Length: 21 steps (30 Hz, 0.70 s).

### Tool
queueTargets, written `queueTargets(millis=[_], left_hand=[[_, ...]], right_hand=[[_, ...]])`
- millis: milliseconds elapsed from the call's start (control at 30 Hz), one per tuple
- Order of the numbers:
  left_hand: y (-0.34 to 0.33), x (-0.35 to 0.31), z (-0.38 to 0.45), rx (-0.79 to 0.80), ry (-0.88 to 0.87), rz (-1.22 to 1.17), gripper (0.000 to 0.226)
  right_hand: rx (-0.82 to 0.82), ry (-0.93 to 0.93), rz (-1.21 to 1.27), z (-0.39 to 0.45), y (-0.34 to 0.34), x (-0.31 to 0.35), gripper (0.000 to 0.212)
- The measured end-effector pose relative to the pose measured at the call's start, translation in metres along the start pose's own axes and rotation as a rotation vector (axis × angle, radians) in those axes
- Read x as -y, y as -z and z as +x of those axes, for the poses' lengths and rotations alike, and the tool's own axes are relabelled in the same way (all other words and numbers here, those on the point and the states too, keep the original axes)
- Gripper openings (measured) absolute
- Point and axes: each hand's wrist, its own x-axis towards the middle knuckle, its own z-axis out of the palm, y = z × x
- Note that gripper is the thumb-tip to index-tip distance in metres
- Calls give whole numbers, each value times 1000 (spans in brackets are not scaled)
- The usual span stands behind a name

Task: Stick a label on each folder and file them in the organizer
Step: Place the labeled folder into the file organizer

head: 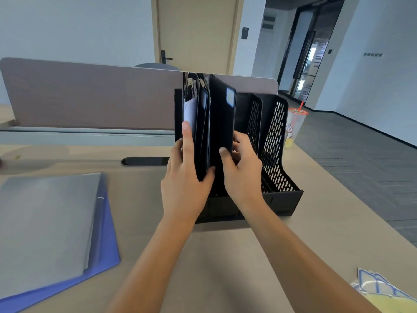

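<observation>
A black perforated organizer (276, 141) stands on the desk ahead of me. Black folders stand upright in its left slots. My left hand (185, 177) grips a black folder (201, 132) near its lower edge, thumb up along its left face, with white paper showing beside it. My right hand (242, 175) holds another black folder (222, 123) with a pale label (230, 97) near its top corner, fingers wrapped around its right edge. The two right slots look empty.
A grey folder (45, 227) lies on a blue folder (108, 242) at the desk's left. A label sheet packet (383, 292) sits at the bottom right. A plastic drink cup (294, 125) stands behind the organizer. A divider panel (90, 96) runs along the back.
</observation>
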Motion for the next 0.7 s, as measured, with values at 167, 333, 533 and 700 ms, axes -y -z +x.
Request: queueTargets(millis=[167, 333, 533, 700], left_hand=[[2, 2, 1, 5, 31, -38, 121], [-1, 6, 0, 86, 18, -39, 116], [-2, 12, 1, 146, 35, -53, 112], [4, 18, 3, 203, 2, -108, 110]], right_hand=[[164, -9, -11, -10, 8, -6, 55], [348, -19, -55, -12, 13, -9, 66], [414, -20, -78, -6, 13, -3, 67], [433, -30, -44, -6, 10, -2, 67]])
